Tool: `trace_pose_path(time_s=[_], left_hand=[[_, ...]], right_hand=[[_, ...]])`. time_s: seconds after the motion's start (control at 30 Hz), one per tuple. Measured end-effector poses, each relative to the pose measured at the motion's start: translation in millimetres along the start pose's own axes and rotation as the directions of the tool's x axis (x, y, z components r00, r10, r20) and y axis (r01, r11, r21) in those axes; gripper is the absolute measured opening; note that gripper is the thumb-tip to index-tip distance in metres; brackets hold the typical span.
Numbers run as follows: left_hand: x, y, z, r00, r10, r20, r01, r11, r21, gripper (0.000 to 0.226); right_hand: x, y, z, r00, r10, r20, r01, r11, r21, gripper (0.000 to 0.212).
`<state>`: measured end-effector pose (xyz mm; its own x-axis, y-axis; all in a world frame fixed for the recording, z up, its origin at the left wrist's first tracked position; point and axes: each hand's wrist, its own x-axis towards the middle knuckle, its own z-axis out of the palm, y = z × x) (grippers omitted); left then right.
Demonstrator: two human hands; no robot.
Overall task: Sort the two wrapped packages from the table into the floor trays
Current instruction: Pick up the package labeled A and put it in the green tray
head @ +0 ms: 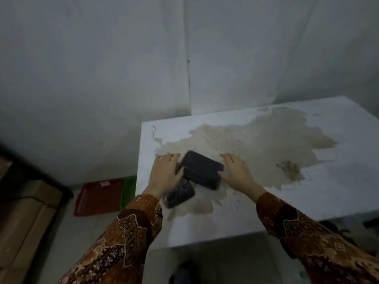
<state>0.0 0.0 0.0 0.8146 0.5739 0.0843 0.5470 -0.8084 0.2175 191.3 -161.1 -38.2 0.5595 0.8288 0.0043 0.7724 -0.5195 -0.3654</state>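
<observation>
Two black wrapped packages lie on the white table (328,191) near its left edge. The larger package (202,169) rests partly on top of the smaller package (179,194). My left hand (166,173) presses against the larger package's left end, thumb touching it. At the package's right end is my right hand (235,171), fingers spread, thumb against the corner. Both hands bracket the larger package, which rests on the table. On the floor to the left lie a red tray (98,198) and a green tray (128,191), the green one mostly hidden by the table.
The tabletop carries a large brown stain (266,140). Cardboard boxes (24,218) stand at the far left on the floor. Grey walls (102,68) close off the back. A dark shoe (184,271) shows below the table's front edge.
</observation>
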Motion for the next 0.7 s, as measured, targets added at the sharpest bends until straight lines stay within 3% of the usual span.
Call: trace_pose_path(time_s=[0.17, 0.3, 0.4, 0.57, 0.7], left_hand=[[4.1, -15.2, 39.5, 0.995, 0.042, 0.090, -0.034, 0.996, -0.088, 0.062], [21.1, -26.2, 58.0, 0.974, 0.156, 0.166, -0.130, 0.979, -0.160, 0.077], [31.5, -31.1, 66.3, 0.942, 0.243, 0.231, -0.188, 0.954, -0.234, 0.080], [58.3, -32.2, 59.0, 0.956, 0.247, 0.157, -0.176, 0.914, -0.366, 0.071], [93.5, -29.2, 33.6, 0.985, 0.152, 0.083, -0.072, 0.795, -0.602, 0.061]], right_hand=[[-20.8, 5.3, 46.9, 0.990, 0.059, 0.125, -0.071, 0.993, 0.092, 0.073], [-23.7, 2.2, 65.6, 0.989, 0.067, 0.131, -0.084, 0.988, 0.130, 0.090], [-19.4, -4.6, 71.7, 0.995, 0.093, 0.039, -0.098, 0.982, 0.160, 0.077], [-2.3, -4.5, 55.2, 0.993, 0.049, -0.112, -0.030, 0.987, 0.160, 0.061], [28.4, -1.7, 16.5, 0.987, 0.100, -0.124, -0.037, 0.902, 0.430, 0.039]])
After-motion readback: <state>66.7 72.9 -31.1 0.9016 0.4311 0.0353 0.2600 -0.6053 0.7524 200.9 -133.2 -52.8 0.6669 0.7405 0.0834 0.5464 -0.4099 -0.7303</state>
